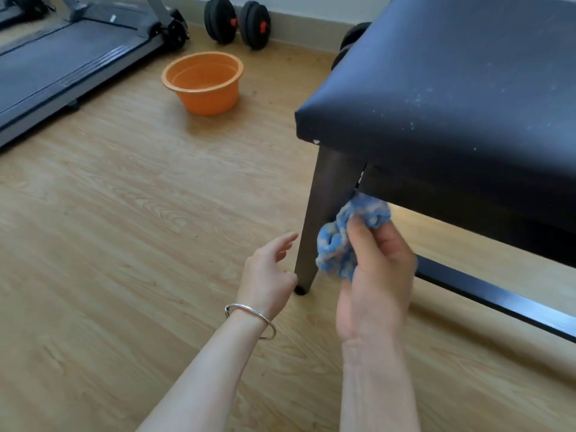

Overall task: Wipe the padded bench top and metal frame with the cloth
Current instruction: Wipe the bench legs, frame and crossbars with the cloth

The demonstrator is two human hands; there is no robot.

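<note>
The black padded bench top (452,88) fills the upper right, with pale specks on its surface. Its dark metal leg (324,207) drops from the near corner to the floor, and a lower crossbar (498,299) runs off to the right. My right hand (377,269) is shut on a crumpled blue and white cloth (346,238), which presses against the leg just under the seat rail. My left hand (268,269), wearing a silver bangle, hovers with its fingers apart to the left of the leg's lower part, holding nothing.
An orange basin (204,82) sits on the wooden floor (124,229) beyond the bench. A treadmill (62,57) lies at the upper left. Black dumbbells (237,23) stand by the wall, and another dumbbell (350,42) is behind the bench.
</note>
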